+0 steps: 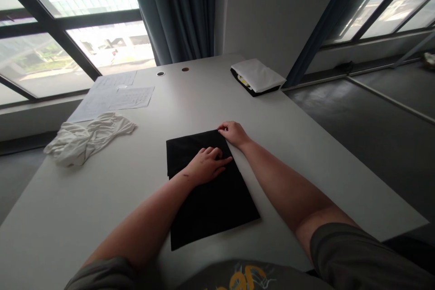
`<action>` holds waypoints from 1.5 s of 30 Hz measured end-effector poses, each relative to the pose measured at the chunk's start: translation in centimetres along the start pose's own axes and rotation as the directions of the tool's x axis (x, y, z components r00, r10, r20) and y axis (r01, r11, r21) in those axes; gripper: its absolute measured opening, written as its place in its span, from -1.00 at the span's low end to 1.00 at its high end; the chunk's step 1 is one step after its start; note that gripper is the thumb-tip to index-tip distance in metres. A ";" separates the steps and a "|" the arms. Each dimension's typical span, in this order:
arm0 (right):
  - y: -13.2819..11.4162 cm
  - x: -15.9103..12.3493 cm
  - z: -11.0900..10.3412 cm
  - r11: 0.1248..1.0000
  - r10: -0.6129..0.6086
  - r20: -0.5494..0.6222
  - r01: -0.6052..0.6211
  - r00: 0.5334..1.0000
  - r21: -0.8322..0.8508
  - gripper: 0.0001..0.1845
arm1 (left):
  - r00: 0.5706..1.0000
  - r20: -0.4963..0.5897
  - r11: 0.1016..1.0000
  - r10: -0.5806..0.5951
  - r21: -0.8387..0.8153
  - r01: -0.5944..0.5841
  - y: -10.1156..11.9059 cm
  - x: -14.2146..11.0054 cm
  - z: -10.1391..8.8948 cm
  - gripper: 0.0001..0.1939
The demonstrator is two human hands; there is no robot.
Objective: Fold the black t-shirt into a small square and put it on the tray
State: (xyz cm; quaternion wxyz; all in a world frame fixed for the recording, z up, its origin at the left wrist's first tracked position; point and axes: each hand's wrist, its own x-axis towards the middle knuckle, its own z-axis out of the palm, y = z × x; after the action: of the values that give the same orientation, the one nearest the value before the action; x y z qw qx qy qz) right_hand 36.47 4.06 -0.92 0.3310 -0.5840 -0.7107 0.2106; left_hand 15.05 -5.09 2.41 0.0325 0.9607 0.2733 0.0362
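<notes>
A black folded cloth [210, 208] lies flat on the white table in front of me, roughly rectangular, with a small step in its left edge. My left hand [209, 165] rests on its upper middle, fingers spread and pointing to the right edge. At the cloth's far right corner, my right hand [234, 133] pinches the edge between thumb and fingers. Part of the cloth's left side is hidden under my left forearm.
A crumpled white cloth [90, 138] lies at the left of the table [190, 104]. Behind it are printed paper sheets [132, 97]. A folded white and black stack [260, 76] sits at the far right. Windows and a blue curtain [183, 13] stand beyond.
</notes>
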 end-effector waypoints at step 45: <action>-3.5 -3.9 2.0 0.906 -0.148 0.363 0.274 0.920 -0.323 -0.32 | 0.852 0.020 0.833 -0.524 -0.198 0.517 -8.1 -9.3 1.5 -0.36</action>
State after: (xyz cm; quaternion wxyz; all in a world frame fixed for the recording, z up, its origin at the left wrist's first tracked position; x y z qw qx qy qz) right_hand 32.98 -0.35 -0.75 0.1131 -0.5103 -0.8424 0.1312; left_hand 3.04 -3.16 -0.25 0.1309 0.8414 0.5197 0.0694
